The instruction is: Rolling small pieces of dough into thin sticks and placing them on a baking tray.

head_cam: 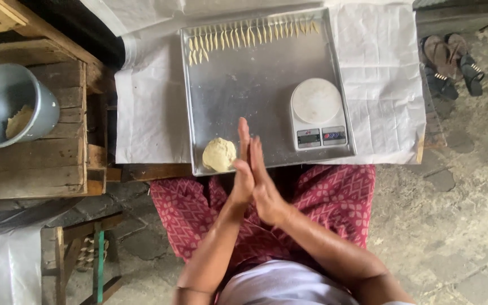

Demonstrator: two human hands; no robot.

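My left hand [242,172] and my right hand [266,195] are pressed palm to palm, fingers straight, over the near edge of a metal tray [255,90]. Whether anything lies between the palms is hidden. A pale lump of dough [219,154] rests on the tray's near left corner, just left of my hands. Along the tray's far edge lie several thin shaped dough strips [249,33] in a row. A white kitchen scale [316,113] stands on the tray's right side, nothing on its round plate.
The tray sits on white paper [379,85] over a low table. At left, a grey bucket [7,104] with some dough inside stands on a wooden crate [40,164]. Sandals [450,65] lie on the stone floor at right. A small stool [94,254] is at lower left.
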